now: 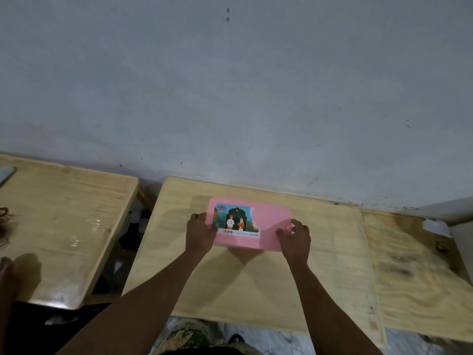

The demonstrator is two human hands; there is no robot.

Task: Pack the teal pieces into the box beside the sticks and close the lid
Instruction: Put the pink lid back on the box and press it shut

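Note:
A pink box (pixel 266 221) with its lid on lies flat in the middle of a light wooden table (pixel 256 278). A printed sticker (pixel 236 221) covers the left part of the lid. My left hand (pixel 201 233) grips the box's left edge. My right hand (pixel 294 238) holds its front right corner, thumb on the lid. No teal pieces or sticks show; the lid hides the inside.
A second wooden table (pixel 64 226) stands to the left across a dark gap (pixel 128 239). A rougher plywood board (pixel 422 272) adjoins on the right, with a white object (pixel 458 221) at its far end. A grey wall (pixel 230 85) rises behind.

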